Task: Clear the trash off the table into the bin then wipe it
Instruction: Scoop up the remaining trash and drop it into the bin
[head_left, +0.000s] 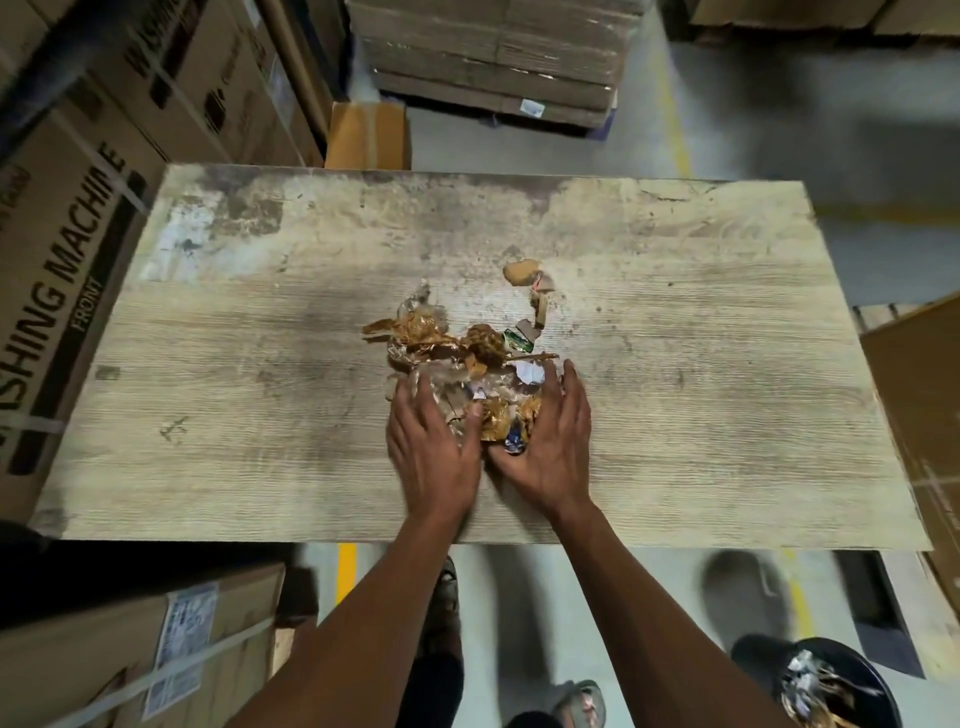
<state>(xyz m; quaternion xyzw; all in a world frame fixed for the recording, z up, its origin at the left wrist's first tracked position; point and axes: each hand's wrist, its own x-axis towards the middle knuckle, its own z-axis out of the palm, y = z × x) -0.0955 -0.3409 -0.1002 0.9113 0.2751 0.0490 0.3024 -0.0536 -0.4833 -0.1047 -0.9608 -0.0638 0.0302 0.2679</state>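
tabletop open, boxes crowd left

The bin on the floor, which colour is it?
The bin is black, with trash already inside; the head view shows it at the lower right.
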